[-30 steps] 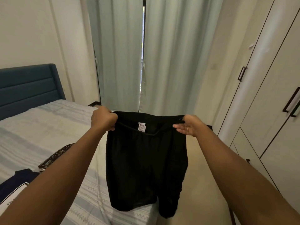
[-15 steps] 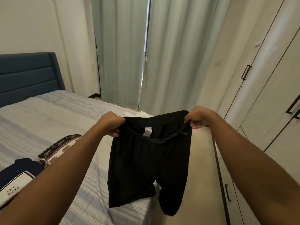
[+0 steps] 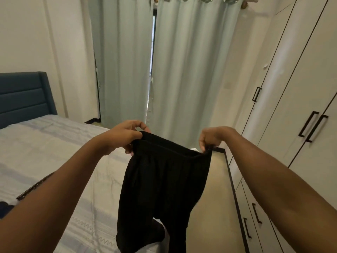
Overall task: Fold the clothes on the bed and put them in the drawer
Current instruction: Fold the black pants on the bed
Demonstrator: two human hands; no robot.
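Note:
A pair of black shorts (image 3: pixel 162 189) hangs in the air over the bed's corner, legs down. My left hand (image 3: pixel 125 136) pinches the left end of the waistband, and my right hand (image 3: pixel 212 138) pinches the right end. The bed (image 3: pixel 54 156) with a pale striped sheet lies to the left. On it, a patterned garment (image 3: pixel 33 188) and a dark navy garment (image 3: pixel 4 209) show beside my left forearm, mostly hidden. Low drawers (image 3: pixel 255 216) with black handles sit at the wardrobe's base on the right.
A tall white wardrobe (image 3: pixel 300 88) lines the right side. Pale green curtains (image 3: pixel 164 61) hang straight ahead. A blue headboard (image 3: pixel 23 95) stands at the far left. A narrow strip of beige floor (image 3: pixel 213 207) runs between bed and wardrobe.
The waistband has turned over: the white label no longer shows. My hands have come slightly closer together, and the camera has tilted upward.

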